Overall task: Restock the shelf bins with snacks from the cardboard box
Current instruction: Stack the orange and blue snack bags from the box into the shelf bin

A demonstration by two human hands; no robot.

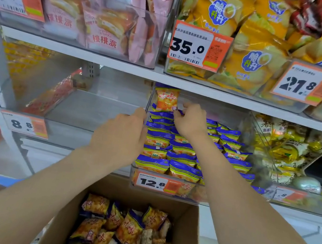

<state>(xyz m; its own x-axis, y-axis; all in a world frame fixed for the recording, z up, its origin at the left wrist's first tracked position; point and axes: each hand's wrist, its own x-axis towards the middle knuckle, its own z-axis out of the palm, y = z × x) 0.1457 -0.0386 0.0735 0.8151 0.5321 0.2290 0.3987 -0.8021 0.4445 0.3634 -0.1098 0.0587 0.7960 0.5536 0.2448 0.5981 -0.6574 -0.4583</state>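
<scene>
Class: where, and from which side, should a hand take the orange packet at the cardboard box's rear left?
From above, pinching the orange packet by its top seam: it lies face-up on top, open above, with the cardboard box wall and neighbours crowding its sides.

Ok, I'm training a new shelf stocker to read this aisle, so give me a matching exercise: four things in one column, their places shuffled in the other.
Things
1. cardboard box
2. pink packets
3. yellow bags
4. right hand

Places
A. behind the 35.0 tag
B. below the shelves, nearest the camera
C. on the upper shelf, left of the 35.0 tag
D. over the 12.8 bin, at the upright packet

Pairs: 1-B, 2-C, 3-A, 4-D
</scene>
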